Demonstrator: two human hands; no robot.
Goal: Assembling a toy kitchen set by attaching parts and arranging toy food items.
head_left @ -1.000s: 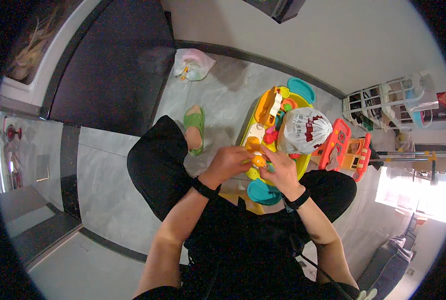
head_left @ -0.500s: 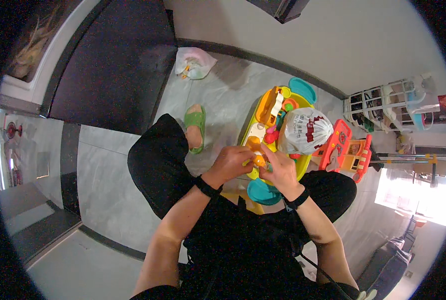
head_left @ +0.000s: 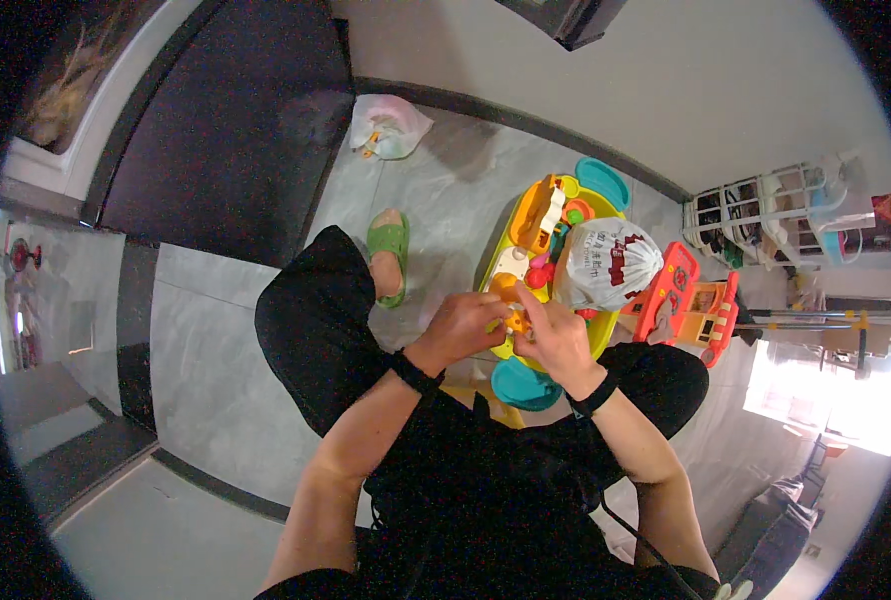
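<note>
My left hand [head_left: 458, 330] and my right hand [head_left: 558, 338] meet over the near end of a yellow toy tub [head_left: 603, 336]. Between their fingertips is a small orange toy piece [head_left: 516, 321], which both hands grip; its exact kind is too small and too covered to tell. Another rounded orange toy piece [head_left: 504, 285] shows just beyond my fingers. The tub has teal end flaps [head_left: 528, 385] and holds several colourful toy parts, among them an orange and white piece [head_left: 538, 215] and a red round piece [head_left: 540, 275]. A tied white plastic bag [head_left: 611, 264] rests on its right side.
To the right of the tub stands a red and orange toy stand [head_left: 672, 290]. Beyond it is a white wire rack [head_left: 761, 215]. A whitish plastic bag [head_left: 391, 125] lies by the far wall, near a dark door [head_left: 226, 130]. My foot in a green slipper [head_left: 390, 255] is on the grey tiles.
Almost nothing differs. My fingers have shifted slightly around the small orange piece, and the view has moved a little.
</note>
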